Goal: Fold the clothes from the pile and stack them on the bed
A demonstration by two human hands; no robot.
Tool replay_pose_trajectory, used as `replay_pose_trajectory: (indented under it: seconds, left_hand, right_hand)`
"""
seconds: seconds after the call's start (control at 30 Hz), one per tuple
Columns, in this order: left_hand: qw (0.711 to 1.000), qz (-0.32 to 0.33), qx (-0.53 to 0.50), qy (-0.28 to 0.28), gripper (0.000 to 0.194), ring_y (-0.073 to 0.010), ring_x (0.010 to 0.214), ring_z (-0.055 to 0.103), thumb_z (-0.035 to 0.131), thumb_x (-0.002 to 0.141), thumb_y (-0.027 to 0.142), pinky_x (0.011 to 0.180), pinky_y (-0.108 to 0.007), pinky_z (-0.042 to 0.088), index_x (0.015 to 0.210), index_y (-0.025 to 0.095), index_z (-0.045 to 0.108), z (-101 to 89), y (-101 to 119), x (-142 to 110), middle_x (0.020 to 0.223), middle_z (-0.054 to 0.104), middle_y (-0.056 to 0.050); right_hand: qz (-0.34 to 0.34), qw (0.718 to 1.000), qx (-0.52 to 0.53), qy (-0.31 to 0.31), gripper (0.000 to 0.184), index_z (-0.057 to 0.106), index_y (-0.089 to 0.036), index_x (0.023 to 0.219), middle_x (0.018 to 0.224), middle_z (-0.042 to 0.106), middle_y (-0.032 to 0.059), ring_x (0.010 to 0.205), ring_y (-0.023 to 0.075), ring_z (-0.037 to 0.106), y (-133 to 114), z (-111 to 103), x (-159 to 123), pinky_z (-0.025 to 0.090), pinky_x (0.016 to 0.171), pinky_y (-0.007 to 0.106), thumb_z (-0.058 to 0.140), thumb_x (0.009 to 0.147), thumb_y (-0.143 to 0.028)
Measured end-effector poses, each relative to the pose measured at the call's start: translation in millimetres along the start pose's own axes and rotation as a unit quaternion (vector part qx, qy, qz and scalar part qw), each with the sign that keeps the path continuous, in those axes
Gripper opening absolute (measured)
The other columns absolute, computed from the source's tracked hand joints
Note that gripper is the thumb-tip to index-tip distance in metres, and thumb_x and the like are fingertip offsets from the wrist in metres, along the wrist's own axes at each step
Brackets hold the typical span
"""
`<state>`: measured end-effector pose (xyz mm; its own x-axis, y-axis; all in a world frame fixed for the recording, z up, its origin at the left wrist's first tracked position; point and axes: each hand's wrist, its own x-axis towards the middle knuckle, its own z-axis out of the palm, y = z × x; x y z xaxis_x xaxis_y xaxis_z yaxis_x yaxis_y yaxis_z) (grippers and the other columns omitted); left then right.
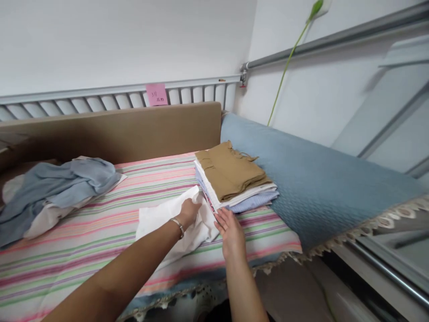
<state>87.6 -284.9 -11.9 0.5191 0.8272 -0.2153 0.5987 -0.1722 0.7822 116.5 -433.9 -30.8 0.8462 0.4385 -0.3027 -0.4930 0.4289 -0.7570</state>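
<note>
A white cloth (161,215) lies rumpled on the striped bed sheet (83,250). My left hand (189,212), with a bracelet at the wrist, is closed on the cloth's upper right part. My right hand (231,230) lies flat with fingers stretched out, its fingertips at the front edge of a stack of folded clothes (234,183). The stack has a tan garment on top, with white and pale blue pieces under it. The stack stands right beside the white cloth.
A loose heap of grey-blue and white clothes (53,192) lies at the left. A blue quilted cover (321,183) runs along the right side by the wall. A brown headboard (127,129) stands behind, with a pink note (157,94) above it. The bed's fringed edge is near me.
</note>
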Motion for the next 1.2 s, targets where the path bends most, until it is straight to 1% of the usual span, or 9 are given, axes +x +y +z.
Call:
replay_pose_trajectory:
  seconds: [0.2, 0.43, 0.53, 0.63, 0.73, 0.83, 0.97, 1.1, 1.2]
  left_hand:
    - [0.999, -0.019, -0.040, -0.003, 0.027, -0.0213, 0.077, 0.064, 0.063, 0.076, 0.028, 0.053, -0.023, 0.040, 0.094, 0.007, 0.060, 8.1, 1, 3, 0.088, 0.067, -0.015]
    - [0.987, 0.000, -0.145, -0.064, 0.025, -0.0170, 0.065, 0.062, 0.060, 0.080, 0.033, 0.056, -0.025, 0.046, 0.087, 0.009, 0.058, 10.1, 19, -23, 0.075, 0.064, -0.010]
    - [0.977, 0.084, -0.191, -0.037, 0.021, -0.0163, 0.080, 0.062, 0.059, 0.078, 0.032, 0.069, -0.026, 0.049, 0.088, 0.013, 0.058, -21.1, 4, -30, 0.088, 0.064, -0.008]
    - [0.962, 0.171, -0.183, 0.108, 0.023, -0.0189, 0.089, 0.059, 0.065, 0.068, 0.031, 0.080, -0.032, 0.048, 0.086, 0.017, 0.060, -78.2, -44, -31, 0.093, 0.063, -0.006]
    - [0.951, 0.048, -0.194, 0.238, 0.031, -0.0211, 0.083, 0.061, 0.069, 0.063, 0.035, 0.074, -0.034, 0.050, 0.084, 0.016, 0.060, -133.7, -110, -40, 0.086, 0.064, -0.006]
    - [0.941, -0.117, -0.271, 0.165, 0.036, -0.0209, 0.069, 0.063, 0.072, 0.059, 0.042, 0.064, -0.033, 0.051, 0.076, 0.013, 0.058, -158.1, -157, -61, 0.069, 0.064, -0.006]
    - [0.930, -0.132, -0.342, 0.024, 0.041, -0.0203, 0.062, 0.064, 0.073, 0.059, 0.049, 0.058, -0.031, 0.050, 0.072, 0.012, 0.060, -144.4, -164, -79, 0.065, 0.066, -0.007]
    - [0.934, -0.132, -0.331, 0.034, 0.036, -0.0201, 0.057, 0.061, 0.076, 0.057, 0.042, 0.050, -0.029, 0.046, 0.071, 0.011, 0.062, -121.8, -153, -69, 0.065, 0.067, -0.008]
    - [0.932, -0.101, -0.343, 0.058, 0.029, -0.0183, 0.060, 0.061, 0.075, 0.058, 0.033, 0.052, -0.026, 0.045, 0.072, 0.011, 0.063, -120.4, -154, -61, 0.070, 0.069, -0.009]
  right_hand:
    - [-0.021, 1.000, -0.010, -0.015, 0.055, 0.059, -0.016, 0.107, 0.116, 0.062, 0.0123, 0.105, 0.0235, 0.060, -5, 7, -5, 0.047, 0.080, 0.032, 0.059, 0.071, -0.057]
    - [-0.065, 0.994, -0.084, 0.008, 0.054, 0.059, -0.015, 0.107, 0.117, 0.062, 0.0130, 0.106, 0.0242, 0.058, -5, 12, -8, 0.047, 0.080, 0.032, 0.054, 0.073, -0.056]
    - [-0.139, 0.971, -0.193, 0.031, 0.052, 0.061, -0.015, 0.106, 0.114, 0.063, 0.0121, 0.106, 0.0247, 0.057, -5, 8, -7, 0.044, 0.085, 0.033, 0.051, 0.073, -0.055]
    - [-0.163, 0.930, -0.324, 0.057, 0.053, 0.062, -0.014, 0.106, 0.110, 0.065, 0.0128, 0.103, 0.0265, 0.057, -3, 2, -3, 0.041, 0.088, 0.035, 0.050, 0.071, -0.052]
    - [-0.128, 0.886, -0.442, 0.056, 0.058, 0.061, -0.012, 0.108, 0.111, 0.063, 0.0158, 0.102, 0.0295, 0.056, 3, -3, 4, 0.040, 0.088, 0.038, 0.050, 0.068, -0.053]
    - [-0.102, 0.832, -0.544, 0.046, 0.057, 0.060, -0.013, 0.109, 0.114, 0.061, 0.0172, 0.104, 0.0323, 0.055, 12, -2, 9, 0.040, 0.086, 0.039, 0.050, 0.069, -0.053]
    - [-0.089, 0.792, -0.603, 0.045, 0.055, 0.057, -0.015, 0.112, 0.115, 0.061, 0.0166, 0.102, 0.0322, 0.057, 24, 2, 13, 0.042, 0.082, 0.038, 0.050, 0.071, -0.051]
    - [-0.100, 0.793, -0.599, 0.047, 0.051, 0.059, -0.016, 0.107, 0.114, 0.062, 0.0154, 0.101, 0.0313, 0.057, 30, 3, 19, 0.042, 0.083, 0.037, 0.054, 0.067, -0.047]
    - [-0.125, 0.814, -0.565, 0.047, 0.048, 0.061, -0.016, 0.100, 0.110, 0.064, 0.0139, 0.100, 0.0308, 0.057, 38, 3, 22, 0.042, 0.084, 0.038, 0.058, 0.061, -0.044]
